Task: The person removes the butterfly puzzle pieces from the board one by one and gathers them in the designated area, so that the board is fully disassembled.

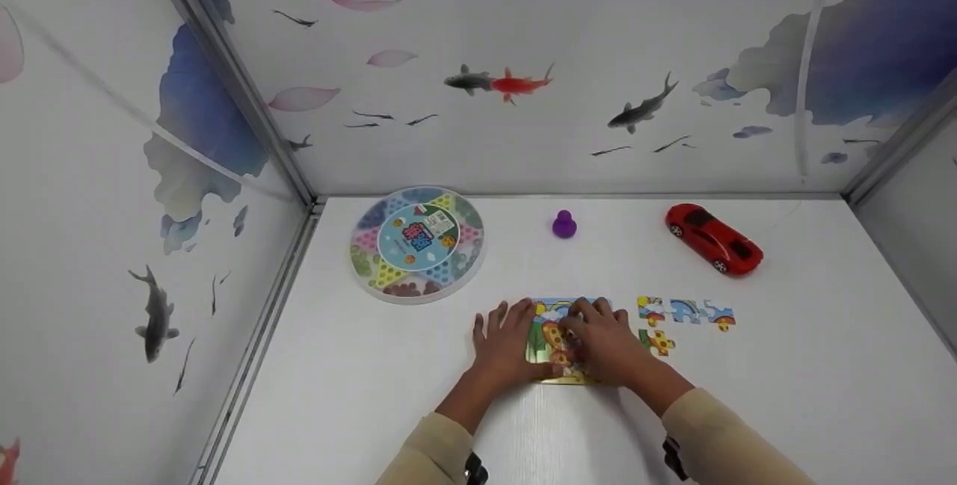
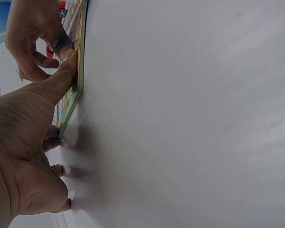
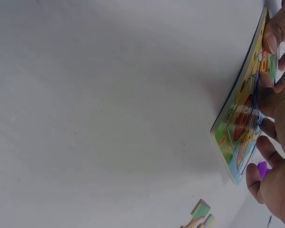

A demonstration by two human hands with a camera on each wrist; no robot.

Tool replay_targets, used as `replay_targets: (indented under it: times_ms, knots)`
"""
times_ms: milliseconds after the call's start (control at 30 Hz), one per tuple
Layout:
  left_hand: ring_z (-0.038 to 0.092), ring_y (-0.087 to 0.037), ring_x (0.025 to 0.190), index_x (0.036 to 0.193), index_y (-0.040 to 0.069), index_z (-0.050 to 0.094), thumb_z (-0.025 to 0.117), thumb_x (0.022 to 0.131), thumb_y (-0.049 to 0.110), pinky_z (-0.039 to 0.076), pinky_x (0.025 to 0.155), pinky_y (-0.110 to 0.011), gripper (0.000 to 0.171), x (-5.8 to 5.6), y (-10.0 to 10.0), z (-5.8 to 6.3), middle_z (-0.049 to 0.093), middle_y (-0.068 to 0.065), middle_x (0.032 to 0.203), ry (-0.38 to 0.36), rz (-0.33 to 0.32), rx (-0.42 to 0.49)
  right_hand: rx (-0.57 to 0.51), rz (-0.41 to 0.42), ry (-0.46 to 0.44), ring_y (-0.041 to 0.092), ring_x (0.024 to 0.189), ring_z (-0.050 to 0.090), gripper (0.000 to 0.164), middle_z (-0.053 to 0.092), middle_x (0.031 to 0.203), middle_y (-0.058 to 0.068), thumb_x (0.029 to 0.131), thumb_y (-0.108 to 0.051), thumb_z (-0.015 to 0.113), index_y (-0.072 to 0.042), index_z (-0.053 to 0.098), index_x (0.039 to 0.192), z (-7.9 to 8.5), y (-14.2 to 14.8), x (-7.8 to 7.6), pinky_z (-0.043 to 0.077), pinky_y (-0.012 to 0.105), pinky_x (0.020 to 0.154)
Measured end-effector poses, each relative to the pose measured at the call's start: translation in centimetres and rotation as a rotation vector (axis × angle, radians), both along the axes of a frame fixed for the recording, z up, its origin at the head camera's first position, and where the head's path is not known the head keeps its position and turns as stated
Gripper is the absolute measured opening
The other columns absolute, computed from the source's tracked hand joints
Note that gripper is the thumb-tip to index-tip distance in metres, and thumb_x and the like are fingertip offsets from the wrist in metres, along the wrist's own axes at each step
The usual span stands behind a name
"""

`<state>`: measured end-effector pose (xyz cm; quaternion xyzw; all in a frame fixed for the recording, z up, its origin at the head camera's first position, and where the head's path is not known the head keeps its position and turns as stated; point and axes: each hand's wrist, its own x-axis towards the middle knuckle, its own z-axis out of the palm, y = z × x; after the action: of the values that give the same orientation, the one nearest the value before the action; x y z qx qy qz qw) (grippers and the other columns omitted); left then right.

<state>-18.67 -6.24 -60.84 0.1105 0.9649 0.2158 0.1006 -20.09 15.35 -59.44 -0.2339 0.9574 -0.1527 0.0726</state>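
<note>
A colourful jigsaw puzzle board [image 1: 552,311] lies flat on the white table, under both hands. My left hand [image 1: 507,350] spreads its fingers along the board's left side, and its straight thumb presses on the front edge; in the left wrist view that thumb [image 2: 61,78] lies over the picture. Over the board's middle, my right hand [image 1: 607,347] bends its fingers and pinches a puzzle piece down at the picture. That piece is mostly hidden by the fingertips. Several loose jigsaw pieces [image 1: 685,311] lie just right of the board.
A round Chinese checkers set [image 1: 419,237] lies at the back left. Behind the board stands a small purple knobbed toy [image 1: 564,225]. A red toy car [image 1: 714,239] is at the back right. Printed panels [image 1: 553,141] wall in the table's back and sides.
</note>
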Motion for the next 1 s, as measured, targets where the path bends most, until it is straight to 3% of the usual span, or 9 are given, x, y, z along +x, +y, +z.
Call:
replay_targets:
  times_ms: [333,600,867,1000]
  knots:
    - [0.029,-0.037,0.167,0.171,0.019,0.039,0.087,0.084,0.07,0.019,0.134,-0.074,0.111,-0.07,0.17,-0.21,0.037,0.001,0.177,-0.007,0.009,0.004,0.013,-0.006,0.006,0.033,0.127,0.052,0.043,0.056,0.147,0.008,0.099,-0.013,0.083,-0.019,0.069,0.139,0.07,-0.33,-0.09,0.053,0.062,0.11]
    - [0.032,-0.038,0.165,0.171,0.018,0.04,0.086,0.082,0.073,0.022,0.133,-0.075,0.113,0.05,0.09,-0.06,0.04,-0.002,0.176,0.012,0.003,0.008,-0.002,-0.009,0.071,0.032,0.12,0.055,0.035,0.054,0.138,0.006,0.097,-0.014,0.083,-0.018,0.067,0.128,-0.18,-0.48,0.06,0.057,0.057,0.102]
    - [0.03,-0.038,0.166,0.171,0.017,0.039,0.086,0.084,0.07,0.021,0.133,-0.075,0.113,0.11,0.1,0.13,0.039,-0.002,0.177,-0.003,0.002,0.012,-0.016,-0.016,0.021,0.033,0.126,0.053,0.041,0.051,0.143,0.009,0.097,-0.013,0.085,-0.013,0.066,0.134,0.0,-0.8,0.15,0.056,0.057,0.113]
    - [0.029,-0.038,0.167,0.172,0.017,0.038,0.086,0.085,0.07,0.019,0.134,-0.074,0.113,0.12,0.12,0.22,0.037,-0.002,0.178,-0.014,0.003,0.014,-0.013,-0.001,0.041,0.035,0.127,0.054,0.046,0.053,0.144,0.012,0.097,-0.012,0.086,-0.011,0.067,0.138,-0.06,-0.84,0.31,0.057,0.056,0.113]
